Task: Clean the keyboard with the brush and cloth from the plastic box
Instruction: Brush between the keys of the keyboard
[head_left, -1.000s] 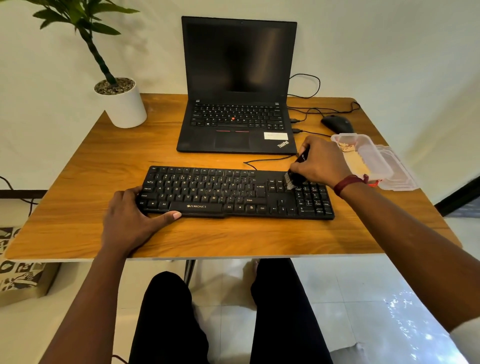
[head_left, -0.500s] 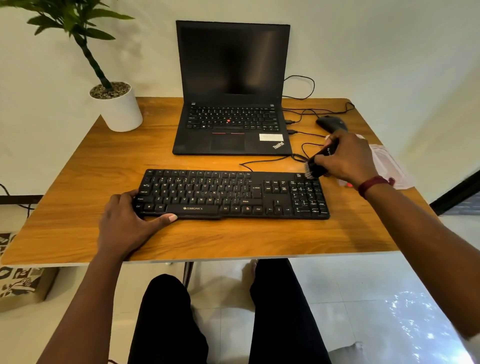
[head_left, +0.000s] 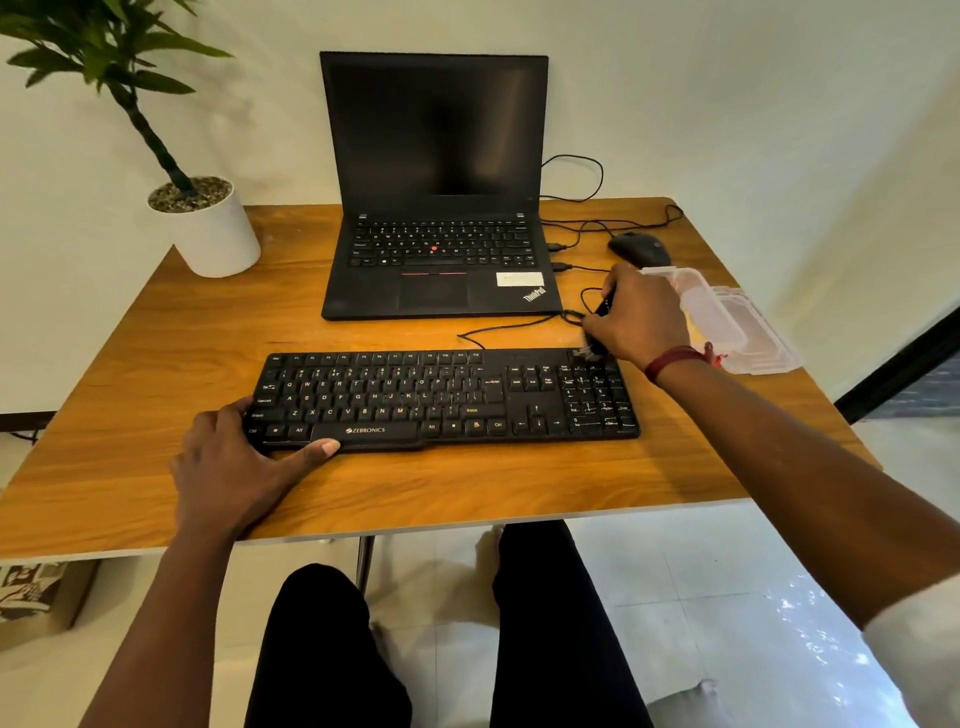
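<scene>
The wooden tabletop (head_left: 156, 389) carries everything, and the keyboard (head_left: 441, 397) lies across its near half, its long side parallel to the front edge. Behind the keyboard stands an open laptop (head_left: 436, 208) with a dark screen. Far behind the keyboard's left end sits a white plant pot (head_left: 208, 234). Just right of the keyboard's rear right corner is the clear plastic box (head_left: 727, 322), open, with its lid lying beside it. I cannot make out the cloth, since the wrist covers part of the box. The left hand (head_left: 234, 467) grasps the keyboard's front left corner, thumb laid along the front edge and fingers curled over the left end, pinning it down. The right hand (head_left: 644, 317) hovers over the rear right corner of the keyboard, fingers closed round the brush (head_left: 589, 352), whose bristles touch the top edge above the number pad. A mouse (head_left: 639, 248) rests well behind that corner, and a thin cable (head_left: 519, 327) loops just behind the keyboard's back edge. The step in hand looks to be brushing, at the number pad end, and the wiping with the cloth is not yet done. The next move likely calls for short strokes along the key rows, with the left hand bracing against sliding and the bristles kept clear of the cable loop.
</scene>
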